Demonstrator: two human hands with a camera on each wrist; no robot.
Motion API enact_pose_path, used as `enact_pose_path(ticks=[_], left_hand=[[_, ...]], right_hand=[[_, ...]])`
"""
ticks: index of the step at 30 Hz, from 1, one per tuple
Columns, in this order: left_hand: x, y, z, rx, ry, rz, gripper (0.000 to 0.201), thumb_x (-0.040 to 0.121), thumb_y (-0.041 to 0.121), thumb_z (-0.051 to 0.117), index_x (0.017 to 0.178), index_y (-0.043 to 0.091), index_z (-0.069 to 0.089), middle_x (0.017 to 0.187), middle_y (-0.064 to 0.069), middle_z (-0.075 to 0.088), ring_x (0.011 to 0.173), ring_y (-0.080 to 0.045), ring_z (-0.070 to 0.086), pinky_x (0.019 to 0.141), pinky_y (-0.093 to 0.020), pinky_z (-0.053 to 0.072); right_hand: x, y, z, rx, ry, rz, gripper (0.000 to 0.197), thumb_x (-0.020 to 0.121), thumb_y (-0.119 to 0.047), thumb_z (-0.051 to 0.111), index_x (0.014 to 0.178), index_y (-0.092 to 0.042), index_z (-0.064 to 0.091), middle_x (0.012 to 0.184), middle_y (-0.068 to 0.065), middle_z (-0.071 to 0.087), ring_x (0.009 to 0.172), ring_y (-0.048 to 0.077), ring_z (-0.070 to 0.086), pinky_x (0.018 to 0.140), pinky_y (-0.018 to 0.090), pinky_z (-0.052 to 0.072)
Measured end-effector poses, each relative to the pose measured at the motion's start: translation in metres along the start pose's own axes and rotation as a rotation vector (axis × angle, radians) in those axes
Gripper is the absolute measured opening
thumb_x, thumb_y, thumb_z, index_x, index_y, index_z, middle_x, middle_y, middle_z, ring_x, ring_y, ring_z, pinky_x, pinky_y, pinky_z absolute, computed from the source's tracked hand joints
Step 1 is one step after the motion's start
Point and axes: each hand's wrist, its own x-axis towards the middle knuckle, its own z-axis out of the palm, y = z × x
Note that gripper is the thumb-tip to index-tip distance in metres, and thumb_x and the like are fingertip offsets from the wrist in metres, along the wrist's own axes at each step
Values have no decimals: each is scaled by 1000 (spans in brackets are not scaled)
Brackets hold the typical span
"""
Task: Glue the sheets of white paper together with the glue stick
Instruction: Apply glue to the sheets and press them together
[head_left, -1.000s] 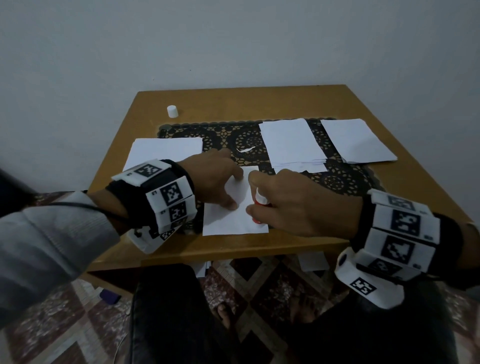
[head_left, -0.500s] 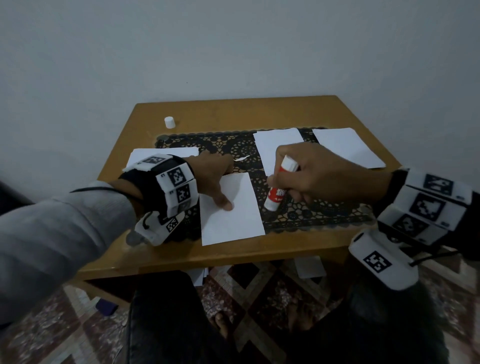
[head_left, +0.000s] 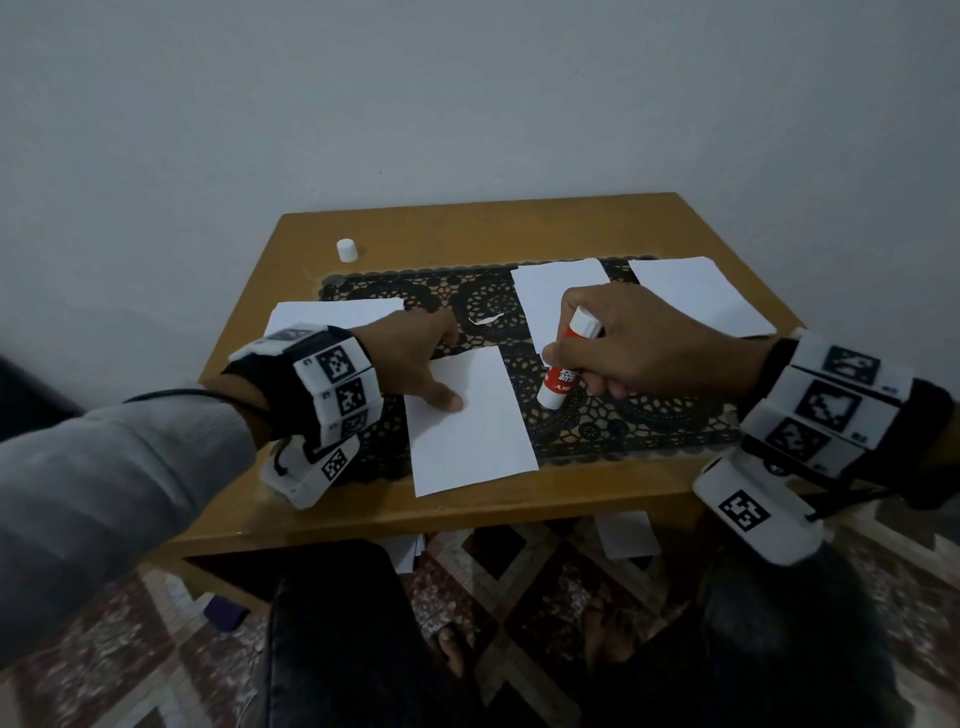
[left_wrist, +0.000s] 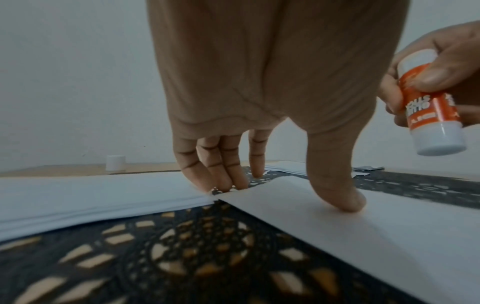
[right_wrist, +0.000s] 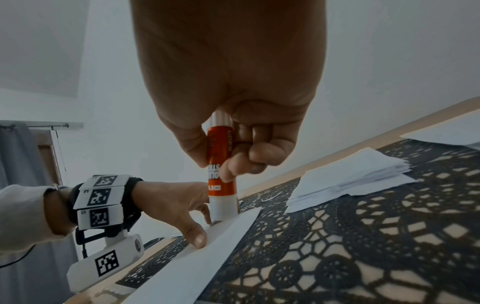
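While right hand (head_left: 644, 343) grips glue stick (head_left: 565, 368), beside sheet (head_left: 467, 431)

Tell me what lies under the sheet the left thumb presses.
Under the sheet lie the black lace mat and, at its near end, the wooden table. The paper hides whatever else may lie beneath it.

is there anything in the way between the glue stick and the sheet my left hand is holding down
Nothing visible. The right hand grips the glue stick, tip down over the black lace mat, just right of the sheet. The left hand presses only the sheet's left part; the near right edge lies bare.
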Motion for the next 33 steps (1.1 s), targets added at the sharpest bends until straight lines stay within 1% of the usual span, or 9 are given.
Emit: enact_pose_path(ticks=[7, 10, 12, 16, 18, 20, 26, 30, 33], left_hand=[[8, 8, -6, -7, -71, -49, 59, 70, 35, 82, 114, 19, 47, 104, 1, 51, 97, -21, 51, 80, -29, 42], [6, 13, -11, -63, -23, 5, 26, 78, 23, 77, 87, 15, 54, 83, 1, 53, 81, -18, 52, 62, -24, 38], [2, 14, -15, -113, 14, 12, 23, 81, 16, 72, 76, 12, 51, 76, -1, 49, 76, -21, 48, 57, -25, 35], [-8, 6, -15, -476, 271, -129, 29, 78, 10, 74, 99, 2, 55, 97, -11, 56, 89, -29, 56, 74, -38, 52], [-16, 4, -13, -702, 407, -285, 36, 79, 12, 74, 102, 2, 48, 90, -5, 51, 81, -24, 56, 57, -35, 54], [-25, 3, -4, -607, 411, -361, 45, 83, 20, 72, 108, 4, 39, 88, 0, 47, 77, -19, 53, 45, -24, 47], [-40, -10, 15, -37, 242, -397, 80, 83, 45, 66, 135, 1, 23, 119, -17, 58, 104, -33, 58, 79, -42, 51], [-50, -7, 7, 83, 176, -377, 46, 90, 46, 56, 112, 8, 44, 113, -14, 58, 91, -26, 53, 71, -33, 42], [-50, -7, -1, -172, 192, -326, 25, 91, 29, 60, 96, 5, 57, 101, -12, 59, 74, -21, 54, 58, -28, 44]], right_hand=[[-3, 3, 0, 6, -16, -2, 22, 93, -29, 61, 85, -10, 55, 59, 5, 66, 46, 15, 59, 48, 22, 50], [-5, 6, -3, 8, -9, 1, 21, 92, -29, 62, 85, -11, 55, 60, 6, 66, 47, 16, 60, 51, 26, 51], [-5, 7, -4, 14, -2, 4, 22, 92, -29, 62, 85, -10, 56, 59, 5, 66, 46, 16, 60, 51, 26, 51], [-2, 5, -8, 31, 38, 7, 22, 92, -28, 62, 85, -9, 57, 57, 4, 66, 45, 14, 59, 49, 23, 50], [2, 5, -9, 42, 81, 1, 22, 92, -28, 62, 84, -8, 56, 57, 3, 66, 43, 12, 58, 48, 22, 49], [7, 4, -7, 42, 108, -10, 21, 92, -29, 62, 84, -11, 54, 59, 4, 66, 43, 12, 58, 48, 23, 50], [24, -2, 13, -3, 60, -34, 21, 92, -31, 61, 85, -14, 52, 66, 5, 68, 44, 7, 58, 46, 22, 49], [31, -3, 25, -42, 36, -35, 23, 92, -32, 61, 92, -11, 53, 69, 2, 67, 48, 7, 60, 48, 22, 50], [34, -3, 28, -72, 35, -44, 25, 92, -33, 62, 94, -10, 53, 74, 2, 65, 52, 11, 61, 53, 27, 52]])
